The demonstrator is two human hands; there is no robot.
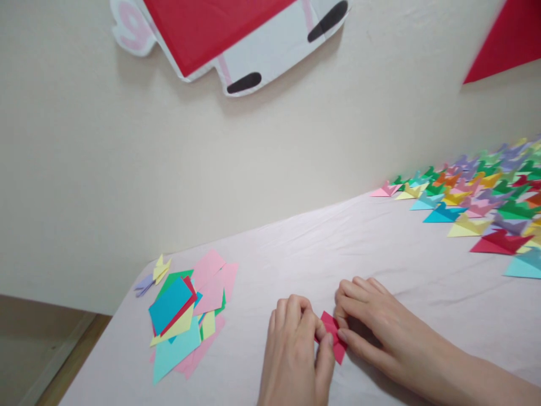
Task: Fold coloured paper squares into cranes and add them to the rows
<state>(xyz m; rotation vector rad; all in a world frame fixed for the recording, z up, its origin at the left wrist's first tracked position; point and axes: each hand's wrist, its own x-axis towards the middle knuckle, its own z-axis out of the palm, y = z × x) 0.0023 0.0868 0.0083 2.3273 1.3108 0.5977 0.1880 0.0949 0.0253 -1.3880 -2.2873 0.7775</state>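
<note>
Pinching a small folded red paper [335, 337] between both hands, you have it low on the table [321, 248], just in front of you and a little right of the loose sheets. Your left hand [296, 345] is curled into a loose fist, thumb and forefinger closed on the paper's left edge. Your right hand [368, 319] comes in from the right, its bent fingertips on the upper edge and its thumb pressed along the right side, so both grips are clamped on that one piece. What shows of it is a narrow, sharp-creased strip with a pointed lower corner; the rest is hidden under your fingers.

The table wears a pale, matte cloth with soft wrinkles running across it. To your left lies a loose stack of paper squares [186, 316], flat and smooth, fanned at odd angles: pink, teal, light blue, yellow, green and red. Just beyond the stack, near the table's corner, sit two small folded figures [153, 276], one yellow and one lilac, each with pointed tips.

Far to the right, well apart from your hands, rows of folded figures [477, 203] cover the cloth in many colours, each a flat triangle with raised points. Behind everything is a plain cream wall [127, 169] bearing a white cut-out with a red panel [236, 34], and a red triangle [507, 42] at the upper right.
</note>
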